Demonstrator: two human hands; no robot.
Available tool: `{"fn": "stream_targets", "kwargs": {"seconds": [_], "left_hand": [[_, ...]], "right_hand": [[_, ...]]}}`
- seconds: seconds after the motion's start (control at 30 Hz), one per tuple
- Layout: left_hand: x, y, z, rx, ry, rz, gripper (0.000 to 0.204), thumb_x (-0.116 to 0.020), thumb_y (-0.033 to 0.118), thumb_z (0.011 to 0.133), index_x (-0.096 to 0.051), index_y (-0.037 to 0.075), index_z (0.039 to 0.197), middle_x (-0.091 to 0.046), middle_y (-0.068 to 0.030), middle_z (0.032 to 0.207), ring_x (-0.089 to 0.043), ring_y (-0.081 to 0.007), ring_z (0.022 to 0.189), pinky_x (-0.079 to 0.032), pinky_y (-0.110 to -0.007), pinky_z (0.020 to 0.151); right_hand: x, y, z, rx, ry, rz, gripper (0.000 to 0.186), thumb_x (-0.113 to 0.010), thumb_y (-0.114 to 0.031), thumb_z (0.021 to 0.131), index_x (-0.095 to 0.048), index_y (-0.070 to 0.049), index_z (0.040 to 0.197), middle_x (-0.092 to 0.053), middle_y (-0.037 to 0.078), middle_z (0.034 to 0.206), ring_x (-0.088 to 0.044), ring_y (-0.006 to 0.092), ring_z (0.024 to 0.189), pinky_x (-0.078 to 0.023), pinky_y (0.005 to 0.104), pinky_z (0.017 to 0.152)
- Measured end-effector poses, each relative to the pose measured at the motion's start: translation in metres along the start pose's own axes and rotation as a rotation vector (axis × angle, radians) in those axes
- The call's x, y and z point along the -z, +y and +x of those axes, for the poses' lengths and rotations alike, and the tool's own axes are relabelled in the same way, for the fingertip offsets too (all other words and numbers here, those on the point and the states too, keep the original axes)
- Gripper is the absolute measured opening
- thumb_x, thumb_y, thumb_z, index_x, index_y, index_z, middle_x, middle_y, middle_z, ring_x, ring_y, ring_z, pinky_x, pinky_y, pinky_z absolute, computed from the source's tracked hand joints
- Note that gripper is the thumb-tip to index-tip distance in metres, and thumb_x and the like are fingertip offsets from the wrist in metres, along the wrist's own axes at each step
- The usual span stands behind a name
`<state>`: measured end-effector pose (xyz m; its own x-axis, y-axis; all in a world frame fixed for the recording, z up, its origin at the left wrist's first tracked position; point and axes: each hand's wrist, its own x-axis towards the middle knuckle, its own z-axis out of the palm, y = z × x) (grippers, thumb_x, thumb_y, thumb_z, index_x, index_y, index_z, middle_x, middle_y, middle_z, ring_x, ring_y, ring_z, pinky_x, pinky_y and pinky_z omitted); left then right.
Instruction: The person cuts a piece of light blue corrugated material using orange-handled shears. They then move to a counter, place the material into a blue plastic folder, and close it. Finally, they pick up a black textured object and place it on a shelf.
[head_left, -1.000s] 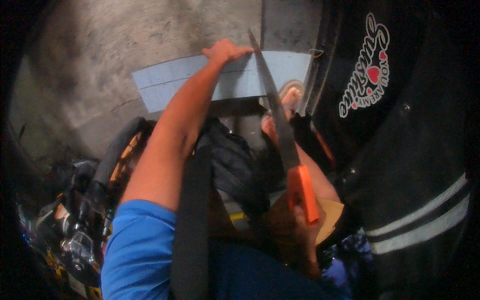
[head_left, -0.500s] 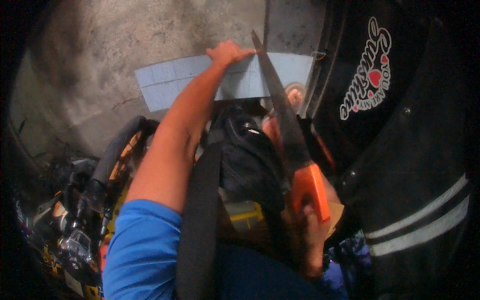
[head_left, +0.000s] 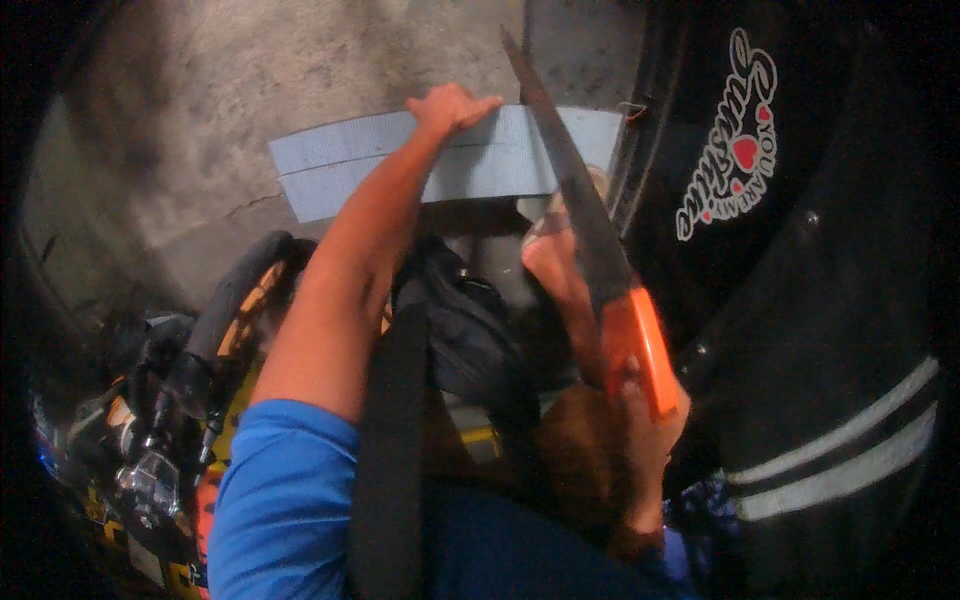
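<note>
A black shoulder bag (head_left: pixel 470 340) hangs over the concrete floor (head_left: pixel 200 90).

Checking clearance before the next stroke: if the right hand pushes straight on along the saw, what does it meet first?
Probably the ribbed grey-blue panel: the right hand drives the orange-handled dark-bladed handsaw across it; depth unclear.

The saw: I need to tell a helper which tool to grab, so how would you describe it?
Look at the pale blue-grey ribbed strip lying on the concrete floor, pinned by the left hand. The saw crosses its right part, gripped by the right hand. Its long dark tapering blade and bright orange handle set it apart.
</note>
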<state>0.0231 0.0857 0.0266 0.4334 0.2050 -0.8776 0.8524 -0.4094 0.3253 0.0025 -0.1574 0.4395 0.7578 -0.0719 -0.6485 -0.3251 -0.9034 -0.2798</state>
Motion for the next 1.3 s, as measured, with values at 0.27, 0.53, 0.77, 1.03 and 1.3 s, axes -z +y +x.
{"fn": "stream_targets", "kwargs": {"seconds": [0.27,0.53,0.77,1.03,1.3], "left_hand": [[-0.006,-0.008,0.001,-0.039,0.054,-0.024,0.083,-0.053,0.082,0.069,-0.074,0.014,0.110,-0.068,-0.0159,0.119,-0.059,-0.0346,0.119,-0.028,-0.062,0.104],[0.000,-0.003,-0.004,-0.028,0.069,-0.038,0.086,-0.055,0.086,0.064,-0.076,0.013,0.105,-0.070,-0.0174,0.113,-0.061,-0.0367,0.114,-0.029,-0.061,0.101],[-0.008,-0.009,0.002,-0.039,0.115,-0.049,0.082,-0.054,0.086,0.064,-0.078,0.014,0.095,-0.072,-0.0158,0.105,-0.063,-0.0362,0.110,-0.031,-0.062,0.098],[-0.005,-0.010,0.007,-0.064,0.090,-0.032,0.079,-0.054,0.087,0.065,-0.078,0.014,0.085,-0.072,-0.0151,0.097,-0.065,-0.0354,0.103,-0.031,-0.065,0.097],[-0.011,-0.004,0.001,-0.048,0.104,-0.005,0.077,-0.050,0.086,0.069,-0.078,0.017,0.088,-0.072,-0.0095,0.098,-0.064,-0.0310,0.108,-0.030,-0.063,0.100]], "right_hand": [[-0.040,0.013,0.055,0.017,-0.192,0.193,0.031,-0.062,-0.003,0.086,-0.061,0.005,0.116,-0.064,0.007,0.105,-0.061,0.0147,0.093,-0.048,0.0281,0.083],[-0.032,0.010,0.043,-0.069,-0.231,0.214,0.031,-0.060,0.000,0.086,-0.060,0.006,0.116,-0.063,0.007,0.105,-0.060,0.0139,0.091,-0.048,0.0271,0.080],[-0.001,-0.012,0.018,-0.006,-0.231,0.199,0.030,-0.059,-0.006,0.088,-0.061,0.004,0.116,-0.063,0.004,0.097,-0.059,0.0126,0.084,-0.047,0.0264,0.074],[-0.032,-0.006,0.044,-0.069,-0.205,0.120,0.031,-0.060,-0.013,0.089,-0.063,0.003,0.116,-0.062,0.003,0.094,-0.058,0.0132,0.081,-0.047,0.0267,0.071],[0.002,-0.027,0.015,0.002,-0.149,-0.028,0.015,-0.059,-0.004,0.084,-0.063,0.003,0.096,-0.062,0.005,0.087,-0.059,0.0149,0.079,-0.048,0.0284,0.069]]}}
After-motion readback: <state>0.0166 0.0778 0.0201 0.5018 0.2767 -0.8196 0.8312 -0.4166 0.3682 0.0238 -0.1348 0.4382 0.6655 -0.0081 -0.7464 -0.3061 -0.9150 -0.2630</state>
